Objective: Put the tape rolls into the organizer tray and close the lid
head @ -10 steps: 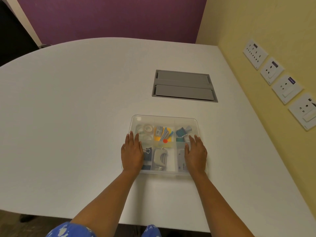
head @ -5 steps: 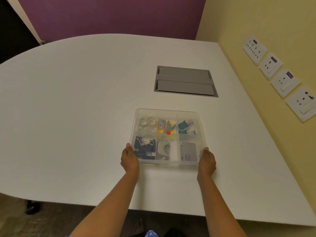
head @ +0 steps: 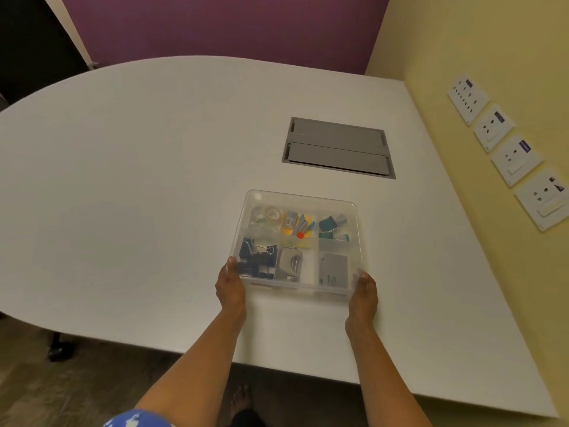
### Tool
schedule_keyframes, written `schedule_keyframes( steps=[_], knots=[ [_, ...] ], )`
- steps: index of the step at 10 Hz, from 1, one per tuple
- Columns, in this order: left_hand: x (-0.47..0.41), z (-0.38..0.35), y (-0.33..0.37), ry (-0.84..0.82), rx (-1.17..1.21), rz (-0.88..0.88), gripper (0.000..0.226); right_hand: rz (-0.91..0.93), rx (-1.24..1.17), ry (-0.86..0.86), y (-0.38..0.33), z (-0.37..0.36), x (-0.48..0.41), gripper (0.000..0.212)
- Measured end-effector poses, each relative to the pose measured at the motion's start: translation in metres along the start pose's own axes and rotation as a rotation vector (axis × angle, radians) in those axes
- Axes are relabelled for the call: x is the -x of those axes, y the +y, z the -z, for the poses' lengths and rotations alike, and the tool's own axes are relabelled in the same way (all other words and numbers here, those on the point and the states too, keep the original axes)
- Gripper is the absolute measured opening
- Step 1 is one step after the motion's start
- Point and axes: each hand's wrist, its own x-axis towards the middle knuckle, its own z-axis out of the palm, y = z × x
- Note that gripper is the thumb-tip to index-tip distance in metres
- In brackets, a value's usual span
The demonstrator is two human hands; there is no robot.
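Note:
A clear plastic organizer tray (head: 357, 238) sits on the white table with its translucent lid (head: 303, 197) lying flat over it. Clear tape rolls (head: 266, 215) show through the lid in the far left compartment. Other compartments hold black binder clips (head: 257, 260), a grey hole punch (head: 291, 266), a grey box (head: 334, 269), teal clips and coloured stationery. My left hand (head: 231, 286) grips the tray's near left corner. My right hand (head: 363, 292) grips its near right corner.
A grey cable hatch (head: 337, 147) is set flush into the white table (head: 138, 180) beyond the tray. A yellow wall with several socket plates (head: 508, 155) runs along the right. The table's near edge lies below my forearms.
My hands came off the top of the lid, where they lay flat, and moved back onto the tray's two near corners. The view has shifted slightly.

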Motion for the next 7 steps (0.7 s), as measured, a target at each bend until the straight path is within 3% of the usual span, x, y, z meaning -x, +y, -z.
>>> schedule_keyframes(
  steps=[5,6,7],
  knots=[
    [-0.004,0.002,0.002,0.029,-0.129,-0.041,0.051,0.083,0.079,0.058,0.005,-0.002,-0.006,0.035],
    [-0.004,0.006,0.003,0.015,-0.167,-0.075,0.046,0.103,0.195,0.056,0.003,-0.001,-0.007,0.036],
    [-0.006,0.003,0.011,0.018,-0.263,-0.183,0.04,0.256,0.427,0.096,-0.006,-0.007,-0.007,0.042]
  ],
)
